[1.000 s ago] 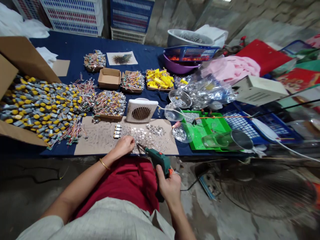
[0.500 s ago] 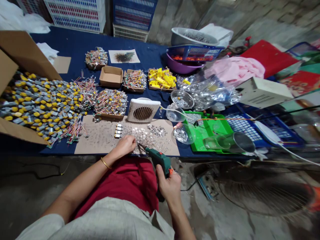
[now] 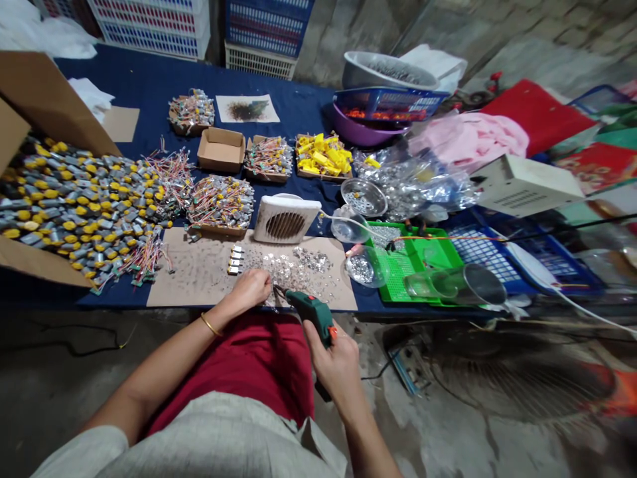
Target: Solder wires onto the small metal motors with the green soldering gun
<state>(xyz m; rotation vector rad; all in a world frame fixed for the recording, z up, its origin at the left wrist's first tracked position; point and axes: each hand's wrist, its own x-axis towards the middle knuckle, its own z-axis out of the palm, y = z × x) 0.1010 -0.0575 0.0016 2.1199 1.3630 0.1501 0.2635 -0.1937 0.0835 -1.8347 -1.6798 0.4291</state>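
Note:
My right hand is wrapped round the handle of a green soldering gun. The gun's dark tip points left, close to the fingertips of my left hand. That hand is closed near the front edge of a cardboard sheet; whatever it pinches is too small or hidden to name. Several small motors stand in a short row on the sheet, just beyond my left hand. Small shiny metal pieces lie scattered over the sheet to the right.
A white vent fan stands behind the sheet. At left, a large cardboard box spills motors. Boxes of wired motors and yellow parts stand behind. A green tray lies at right, above a floor fan.
My right hand has tilted the soldering gun and shifted its body slightly left, the tip staying near my left fingers. My left hand has barely moved.

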